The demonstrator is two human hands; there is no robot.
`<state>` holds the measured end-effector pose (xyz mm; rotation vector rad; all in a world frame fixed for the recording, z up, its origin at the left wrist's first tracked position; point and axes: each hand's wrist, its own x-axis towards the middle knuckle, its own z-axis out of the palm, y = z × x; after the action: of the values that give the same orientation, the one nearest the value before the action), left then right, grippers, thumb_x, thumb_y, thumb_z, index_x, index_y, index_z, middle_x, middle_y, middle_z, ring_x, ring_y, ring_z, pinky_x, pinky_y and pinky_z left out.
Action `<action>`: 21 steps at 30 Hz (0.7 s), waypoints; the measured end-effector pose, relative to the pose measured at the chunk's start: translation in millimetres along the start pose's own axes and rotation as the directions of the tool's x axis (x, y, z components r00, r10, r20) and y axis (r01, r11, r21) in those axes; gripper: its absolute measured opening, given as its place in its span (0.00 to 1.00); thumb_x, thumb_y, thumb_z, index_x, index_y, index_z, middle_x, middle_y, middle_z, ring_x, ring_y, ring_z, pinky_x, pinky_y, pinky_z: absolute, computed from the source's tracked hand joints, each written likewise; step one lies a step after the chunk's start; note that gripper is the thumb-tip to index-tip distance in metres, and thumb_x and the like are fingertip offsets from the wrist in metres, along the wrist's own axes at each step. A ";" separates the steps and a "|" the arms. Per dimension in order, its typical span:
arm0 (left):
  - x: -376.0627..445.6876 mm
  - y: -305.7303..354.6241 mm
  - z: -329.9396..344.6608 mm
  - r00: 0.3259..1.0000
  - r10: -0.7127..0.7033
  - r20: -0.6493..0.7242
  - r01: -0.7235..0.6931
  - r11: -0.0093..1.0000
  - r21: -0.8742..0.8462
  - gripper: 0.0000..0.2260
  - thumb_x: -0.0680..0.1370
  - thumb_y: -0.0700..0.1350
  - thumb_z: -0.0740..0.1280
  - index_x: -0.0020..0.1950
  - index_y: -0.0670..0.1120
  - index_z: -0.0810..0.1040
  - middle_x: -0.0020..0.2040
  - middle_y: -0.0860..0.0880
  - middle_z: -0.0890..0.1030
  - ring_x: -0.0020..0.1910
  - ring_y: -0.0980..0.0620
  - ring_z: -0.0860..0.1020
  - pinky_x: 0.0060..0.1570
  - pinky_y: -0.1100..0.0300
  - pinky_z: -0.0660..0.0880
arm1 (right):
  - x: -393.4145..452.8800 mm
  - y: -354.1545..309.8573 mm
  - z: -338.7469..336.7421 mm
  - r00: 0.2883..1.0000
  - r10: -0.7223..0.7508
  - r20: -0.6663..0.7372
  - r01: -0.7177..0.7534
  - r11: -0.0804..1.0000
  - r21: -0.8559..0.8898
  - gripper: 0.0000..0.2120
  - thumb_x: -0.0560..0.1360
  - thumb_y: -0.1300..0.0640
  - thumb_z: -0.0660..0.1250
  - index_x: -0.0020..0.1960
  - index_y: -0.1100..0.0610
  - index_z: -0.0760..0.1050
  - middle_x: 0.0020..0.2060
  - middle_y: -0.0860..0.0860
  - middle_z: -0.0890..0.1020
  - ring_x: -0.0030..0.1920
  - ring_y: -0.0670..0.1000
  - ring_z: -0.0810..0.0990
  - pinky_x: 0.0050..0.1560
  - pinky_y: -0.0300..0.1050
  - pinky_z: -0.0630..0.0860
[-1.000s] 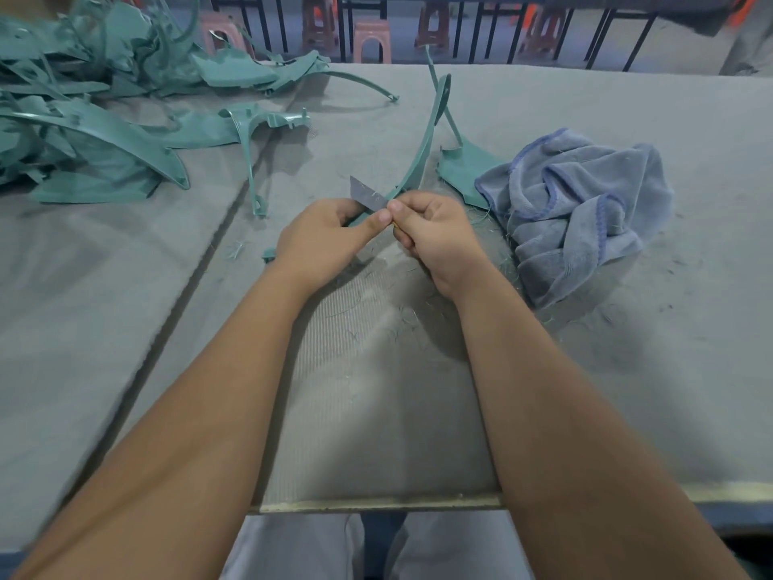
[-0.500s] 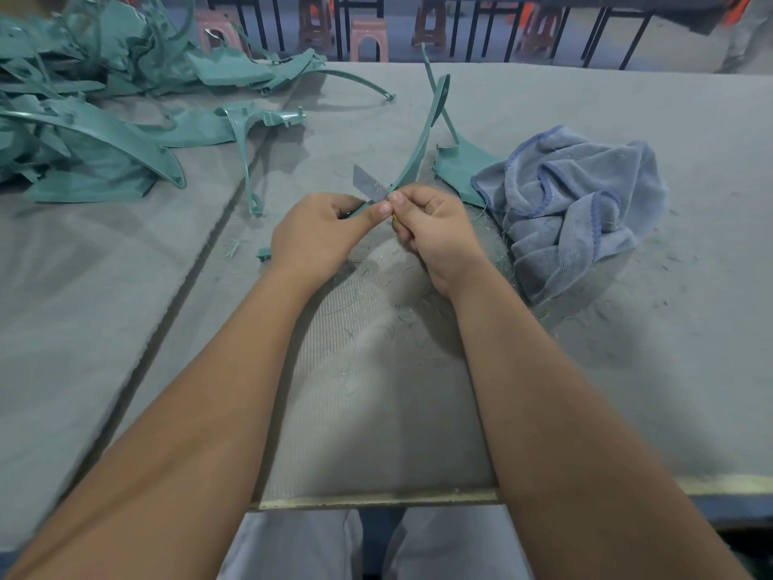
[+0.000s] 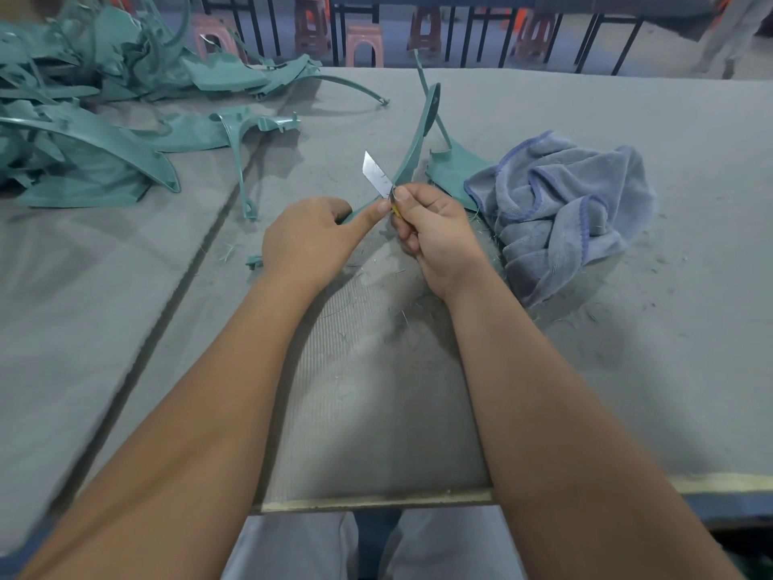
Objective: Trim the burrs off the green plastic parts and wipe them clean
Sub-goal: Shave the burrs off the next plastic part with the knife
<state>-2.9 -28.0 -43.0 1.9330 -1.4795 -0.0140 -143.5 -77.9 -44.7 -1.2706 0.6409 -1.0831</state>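
Tabletop (image 3: 627, 391) felt grey, stools (image 3: 359, 39) beyond; my left fingers (image 3: 364, 215) hold a part (image 3: 418, 140), right fingers (image 3: 412, 211) grip a knife (image 3: 376, 175), cloth (image 3: 560, 211) just right.

The right hand (image 3: 435, 232) is hiding most of the knife handle (image 3: 394, 209); the left hand (image 3: 309, 240) is covering the green part's (image 3: 418, 140) lower end.

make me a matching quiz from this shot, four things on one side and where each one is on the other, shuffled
Things:
1. silver knife blade
2. crumpled blue-grey cloth
3. heap of green plastic parts
4. curved green plastic part

Places:
A. far left of the table
B. held in the left hand
C. sticking up from the right hand
D. on the table right of both hands

Pairs: 1-C, 2-D, 3-A, 4-B
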 end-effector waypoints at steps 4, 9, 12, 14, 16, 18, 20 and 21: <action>-0.3 0.4 -0.2 1.000 0.023 -0.001 -0.023 1.000 0.020 0.32 0.72 0.74 0.56 0.28 0.46 0.60 0.23 0.51 0.63 0.24 0.50 0.65 0.27 0.58 0.57 | 0.1 0.4 -0.7 1.000 -0.002 -0.022 0.002 1.000 0.003 0.10 0.82 0.63 0.59 0.43 0.59 0.75 0.22 0.45 0.69 0.23 0.41 0.63 0.25 0.33 0.60; -2.3 -1.9 0.2 1.000 0.028 -0.007 -0.027 0.999 0.022 0.32 0.72 0.75 0.55 0.28 0.46 0.59 0.23 0.51 0.62 0.24 0.50 0.64 0.27 0.59 0.58 | 0.7 0.1 -2.4 1.000 -0.006 -0.003 0.006 0.999 0.045 0.10 0.82 0.63 0.59 0.43 0.60 0.75 0.24 0.47 0.68 0.23 0.42 0.63 0.24 0.34 0.59; -3.6 -2.8 -0.1 0.999 0.038 -0.009 -0.037 0.999 0.027 0.32 0.73 0.73 0.55 0.28 0.46 0.58 0.23 0.51 0.62 0.24 0.49 0.64 0.27 0.58 0.58 | 1.2 0.2 -2.2 1.000 -0.008 -0.004 0.008 0.998 0.069 0.11 0.82 0.63 0.59 0.42 0.60 0.75 0.24 0.48 0.68 0.23 0.42 0.62 0.24 0.34 0.59; -4.4 -2.7 -0.6 0.998 0.054 -0.011 -0.053 0.998 0.031 0.31 0.75 0.72 0.56 0.28 0.46 0.58 0.22 0.51 0.61 0.24 0.50 0.63 0.27 0.58 0.57 | 1.4 0.4 -1.6 1.000 -0.009 -0.010 0.010 0.997 0.078 0.12 0.82 0.63 0.59 0.41 0.59 0.76 0.24 0.49 0.68 0.23 0.43 0.62 0.24 0.34 0.58; -5.0 -2.7 -1.2 0.998 0.062 -0.014 -0.061 0.998 0.034 0.31 0.75 0.71 0.56 0.28 0.46 0.57 0.22 0.51 0.61 0.24 0.51 0.63 0.27 0.58 0.56 | 1.6 0.6 -2.0 1.000 -0.012 -0.010 0.013 0.996 0.085 0.13 0.82 0.63 0.59 0.41 0.59 0.76 0.25 0.51 0.67 0.23 0.43 0.61 0.24 0.34 0.58; -5.5 -2.8 -1.6 0.998 0.067 -0.015 -0.067 0.997 0.041 0.31 0.76 0.71 0.56 0.28 0.46 0.57 0.22 0.51 0.60 0.23 0.51 0.63 0.27 0.58 0.55 | 1.8 0.5 -2.7 1.000 -0.013 -0.013 0.014 0.996 0.091 0.13 0.82 0.63 0.59 0.40 0.58 0.75 0.26 0.52 0.66 0.23 0.43 0.61 0.25 0.35 0.57; -6.1 -3.1 -1.9 0.998 0.069 -0.013 -0.068 0.996 0.048 0.31 0.76 0.71 0.55 0.28 0.46 0.58 0.22 0.52 0.61 0.23 0.51 0.63 0.27 0.59 0.55 | 2.1 0.1 -2.8 1.000 -0.008 -0.023 0.010 0.995 0.097 0.13 0.82 0.62 0.59 0.40 0.58 0.75 0.27 0.52 0.66 0.24 0.44 0.60 0.26 0.36 0.56; -6.3 -3.4 -1.8 0.998 0.068 -0.012 -0.068 0.996 0.052 0.31 0.75 0.71 0.55 0.28 0.46 0.58 0.22 0.52 0.61 0.23 0.51 0.64 0.27 0.59 0.56 | 2.2 0.1 -2.7 1.000 -0.005 -0.029 0.008 0.995 0.101 0.13 0.82 0.62 0.58 0.40 0.58 0.75 0.27 0.52 0.66 0.24 0.44 0.60 0.26 0.36 0.55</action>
<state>-1.4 -21.3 -45.8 1.9182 -1.5494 0.0682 -144.9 -81.0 -45.0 -1.1728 0.5961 -1.1270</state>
